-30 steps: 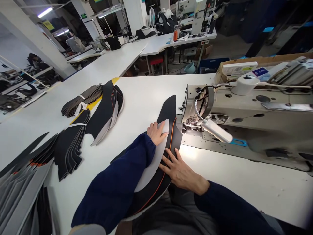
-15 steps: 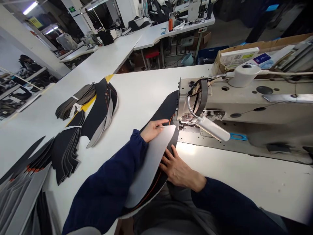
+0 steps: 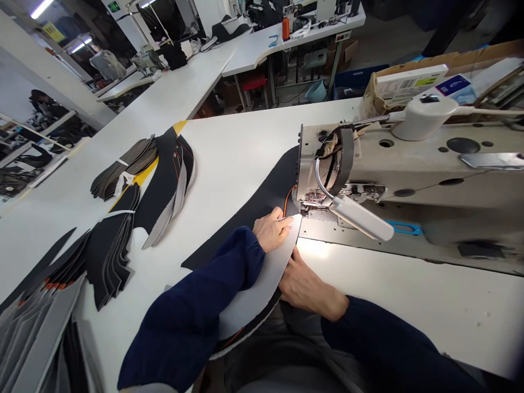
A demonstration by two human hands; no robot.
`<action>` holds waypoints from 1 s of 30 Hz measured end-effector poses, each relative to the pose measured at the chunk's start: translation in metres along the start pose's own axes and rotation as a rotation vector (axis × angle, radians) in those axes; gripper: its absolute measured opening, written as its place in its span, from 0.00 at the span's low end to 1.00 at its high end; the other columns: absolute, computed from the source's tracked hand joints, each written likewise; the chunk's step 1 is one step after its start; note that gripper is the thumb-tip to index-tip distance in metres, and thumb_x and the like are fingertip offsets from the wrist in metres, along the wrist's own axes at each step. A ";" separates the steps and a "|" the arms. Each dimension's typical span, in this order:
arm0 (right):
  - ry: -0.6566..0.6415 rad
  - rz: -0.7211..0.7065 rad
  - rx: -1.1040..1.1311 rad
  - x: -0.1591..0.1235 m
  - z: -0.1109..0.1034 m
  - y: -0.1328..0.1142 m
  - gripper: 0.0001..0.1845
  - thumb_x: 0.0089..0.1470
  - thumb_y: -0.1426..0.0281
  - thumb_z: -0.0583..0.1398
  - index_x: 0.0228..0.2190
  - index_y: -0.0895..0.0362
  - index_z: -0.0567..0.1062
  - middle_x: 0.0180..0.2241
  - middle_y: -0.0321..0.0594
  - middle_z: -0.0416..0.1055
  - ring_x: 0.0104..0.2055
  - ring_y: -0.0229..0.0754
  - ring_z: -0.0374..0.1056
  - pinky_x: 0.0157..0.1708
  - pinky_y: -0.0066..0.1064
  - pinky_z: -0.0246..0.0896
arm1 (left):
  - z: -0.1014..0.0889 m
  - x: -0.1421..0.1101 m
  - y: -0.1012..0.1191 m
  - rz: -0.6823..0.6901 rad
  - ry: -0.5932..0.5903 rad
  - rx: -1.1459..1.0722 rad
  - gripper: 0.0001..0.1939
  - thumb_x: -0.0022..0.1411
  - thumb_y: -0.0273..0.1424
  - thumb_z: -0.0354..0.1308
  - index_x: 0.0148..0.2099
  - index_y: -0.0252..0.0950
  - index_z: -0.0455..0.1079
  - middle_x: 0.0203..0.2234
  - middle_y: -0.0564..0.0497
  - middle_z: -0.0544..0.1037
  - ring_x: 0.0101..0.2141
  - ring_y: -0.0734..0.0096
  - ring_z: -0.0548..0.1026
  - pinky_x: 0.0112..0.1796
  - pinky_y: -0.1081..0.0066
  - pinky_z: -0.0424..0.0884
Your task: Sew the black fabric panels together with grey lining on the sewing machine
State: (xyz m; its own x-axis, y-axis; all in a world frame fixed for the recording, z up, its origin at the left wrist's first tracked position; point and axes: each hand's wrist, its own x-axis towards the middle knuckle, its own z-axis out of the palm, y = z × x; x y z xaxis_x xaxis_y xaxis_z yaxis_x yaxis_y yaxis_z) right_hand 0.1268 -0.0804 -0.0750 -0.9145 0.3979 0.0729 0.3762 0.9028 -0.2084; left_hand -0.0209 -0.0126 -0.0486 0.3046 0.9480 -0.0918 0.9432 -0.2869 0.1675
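Note:
At the sewing machine (image 3: pixel 327 180), a black fabric panel (image 3: pixel 254 202) lies flat with its tip under the needle area, an orange line curving beside it. A second fabric panel (image 3: pixel 254 305), grey side up, lies over it and narrows to a point near the presser foot. My left hand (image 3: pixel 273 229) is closed on the grey panel close to that point, fingers bent and pressed together. Along the grey panel's right edge, my right hand (image 3: pixel 307 286) grips from the side, its fingers partly hidden beneath the fabric. Black fabric with an orange line shows under the grey panel's lower end.
Bundles of black pieces (image 3: pixel 112 251) and brown-grey pieces (image 3: pixel 125 166) lie to the left, with grey strips (image 3: pixel 36 338) nearer. A white lamp (image 3: pixel 362 218) hangs at the machine head. Behind the machine stands a cardboard box (image 3: pixel 370 95) holding packages.
My left hand has moved right, from a flat reach to a closed grip near the grey panel's point. That point has shifted toward the needle. My right fingers, formerly spread on top, are now partly under the edge.

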 end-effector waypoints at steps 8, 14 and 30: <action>0.052 0.007 -0.027 0.000 -0.001 0.004 0.11 0.57 0.71 0.54 0.36 0.58 0.77 0.41 0.50 0.72 0.50 0.56 0.59 0.56 0.62 0.40 | -0.002 0.007 0.005 0.004 0.003 0.036 0.17 0.68 0.39 0.45 0.55 0.50 0.68 0.44 0.51 0.65 0.38 0.69 0.71 0.32 0.71 0.69; 0.066 -0.011 -0.013 -0.002 -0.002 0.009 0.10 0.56 0.70 0.55 0.35 0.59 0.76 0.42 0.50 0.72 0.51 0.56 0.58 0.55 0.62 0.41 | -0.005 0.011 0.006 0.027 -0.033 0.059 0.17 0.68 0.39 0.45 0.56 0.50 0.67 0.45 0.51 0.65 0.38 0.69 0.71 0.34 0.71 0.69; 0.012 0.010 -0.010 -0.007 -0.010 0.025 0.11 0.52 0.73 0.55 0.35 0.59 0.76 0.40 0.49 0.73 0.48 0.56 0.60 0.53 0.60 0.45 | -0.009 0.025 0.019 0.028 -0.035 0.084 0.17 0.69 0.40 0.43 0.55 0.49 0.67 0.46 0.49 0.66 0.37 0.67 0.73 0.33 0.70 0.69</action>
State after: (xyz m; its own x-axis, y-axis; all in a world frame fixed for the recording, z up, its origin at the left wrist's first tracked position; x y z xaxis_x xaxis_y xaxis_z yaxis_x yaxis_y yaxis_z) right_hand 0.1444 -0.0592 -0.0706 -0.9087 0.4092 0.0827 0.3873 0.9002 -0.1991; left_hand 0.0036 0.0068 -0.0385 0.3342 0.9344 -0.1231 0.9416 -0.3252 0.0873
